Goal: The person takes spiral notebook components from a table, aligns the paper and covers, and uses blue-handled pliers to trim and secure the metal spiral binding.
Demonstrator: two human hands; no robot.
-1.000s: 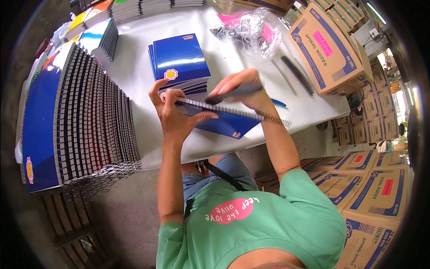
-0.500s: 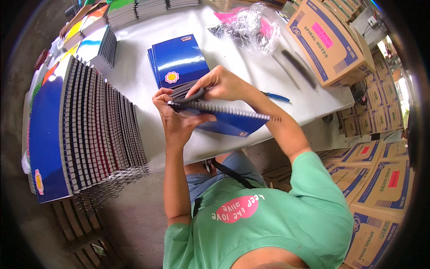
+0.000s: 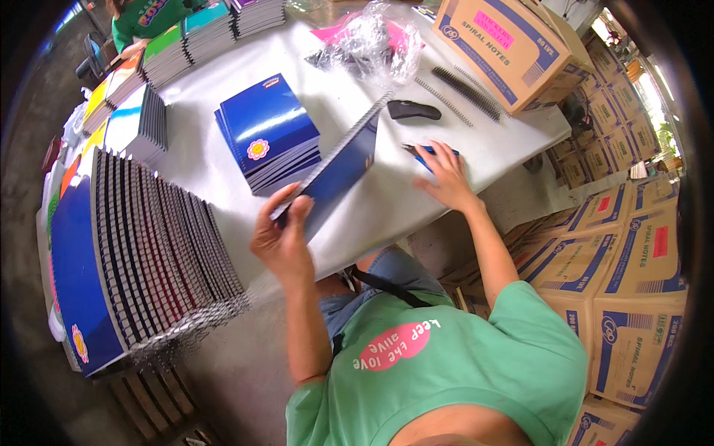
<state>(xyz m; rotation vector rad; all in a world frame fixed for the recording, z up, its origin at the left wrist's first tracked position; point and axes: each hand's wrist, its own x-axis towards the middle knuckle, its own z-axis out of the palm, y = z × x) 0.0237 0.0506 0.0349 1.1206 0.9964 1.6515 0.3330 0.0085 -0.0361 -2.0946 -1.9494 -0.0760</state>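
A blue spiral notebook (image 3: 346,167) stands tilted on edge above the table, its wire coil along the upper edge. My left hand (image 3: 286,230) grips it at the near lower end, between thumb and fingers. My right hand (image 3: 448,178) rests with fingers stretched and apart over blue-handled pliers (image 3: 422,157) on the table. Their dark tip points left; the fingers partly cover the handles. Beyond that hand lies a black curved hand tool (image 3: 413,111). Left of the held notebook sits a stack of blue notebooks (image 3: 268,126) with a flower on the top cover.
Tall rows of spiral-bound notebooks (image 3: 160,245) line the left edge, with more colourful stacks behind. Loose wire coils (image 3: 467,93), clear plastic wrap (image 3: 379,44) and a carton (image 3: 513,56) lie at the far right. More cartons (image 3: 639,253) stand at right. Another person (image 3: 152,18) is at far left.
My right hand has let go of the black tool and moved right to the pliers. My left hand now holds the notebook alone, swung up on edge. The view has shifted.
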